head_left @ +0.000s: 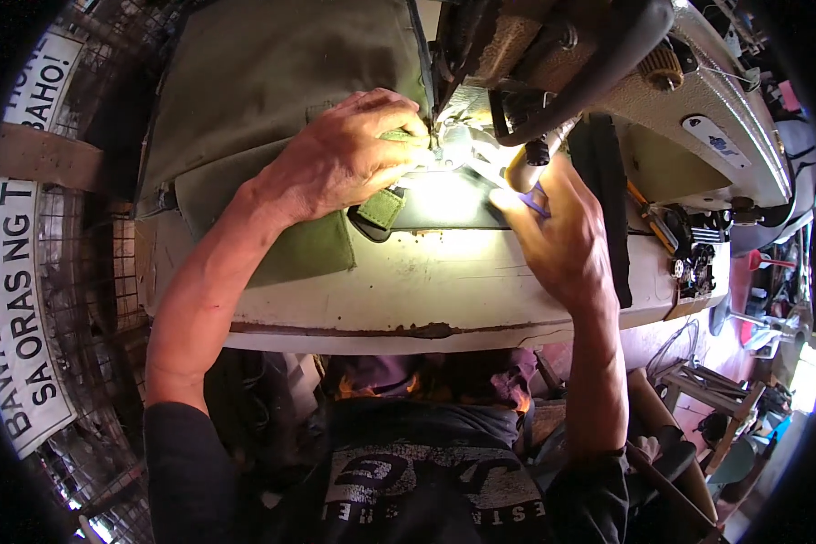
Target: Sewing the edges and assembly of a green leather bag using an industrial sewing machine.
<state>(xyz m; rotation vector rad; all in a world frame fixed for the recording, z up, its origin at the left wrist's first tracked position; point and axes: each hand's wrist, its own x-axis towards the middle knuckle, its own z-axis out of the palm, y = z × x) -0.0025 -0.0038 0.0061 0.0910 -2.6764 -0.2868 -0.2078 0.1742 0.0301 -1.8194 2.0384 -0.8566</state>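
Note:
My left hand [358,154] is closed, its fingers pinching a green fabric strap [381,208] close beside the needle area of a sewing machine [598,86]. The strap lies over a large olive fabric piece [272,82], which spreads to the left across the machine table. In my right hand [567,231] is a pair of small scissors [540,201] with purple handles; their pale blades point left toward the needle area. Bright lamp light washes out the fabric and blade tips there, so I cannot tell whether the blades touch anything.
The worn white table [408,290] has a chipped front edge. A lamp tube [526,170] hangs beside my right fingers. An orange-handled tool [651,218] and a black mechanism [698,254] sit at right. Wire mesh with signs [32,335] stands at left, a wooden stool [712,403] at lower right.

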